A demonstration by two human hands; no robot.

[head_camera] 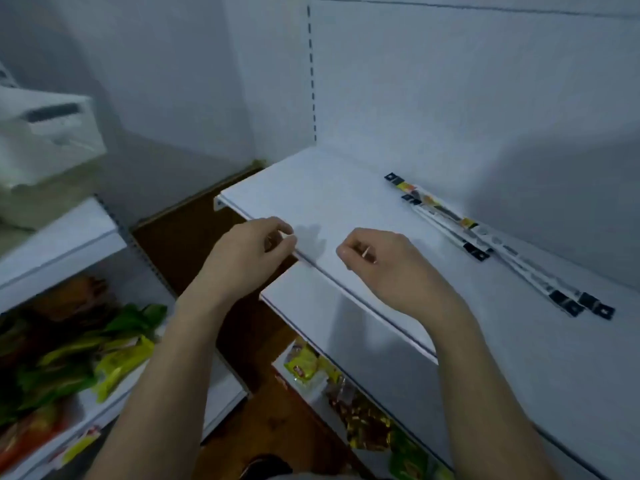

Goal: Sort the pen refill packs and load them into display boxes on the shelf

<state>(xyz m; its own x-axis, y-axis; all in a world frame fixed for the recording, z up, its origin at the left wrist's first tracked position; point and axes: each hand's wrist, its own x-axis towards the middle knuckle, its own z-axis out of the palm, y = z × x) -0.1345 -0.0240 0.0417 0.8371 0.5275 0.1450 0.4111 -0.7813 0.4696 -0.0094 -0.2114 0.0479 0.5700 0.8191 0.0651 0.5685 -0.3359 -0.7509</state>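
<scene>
The pen refill packs lie in a small loose pile on the white shelf, toward the back wall and well apart from both hands. From the head view, no display box shows on the shelf. The left hand hangs over the shelf's front edge with its fingers curled and holding nothing that I can see. The right hand is over the shelf, its fingers curled in; something thin shows by them, but I cannot tell what. I think the sorting has hardly begun. Next, a hand should reach right to the packs and pick one up.
</scene>
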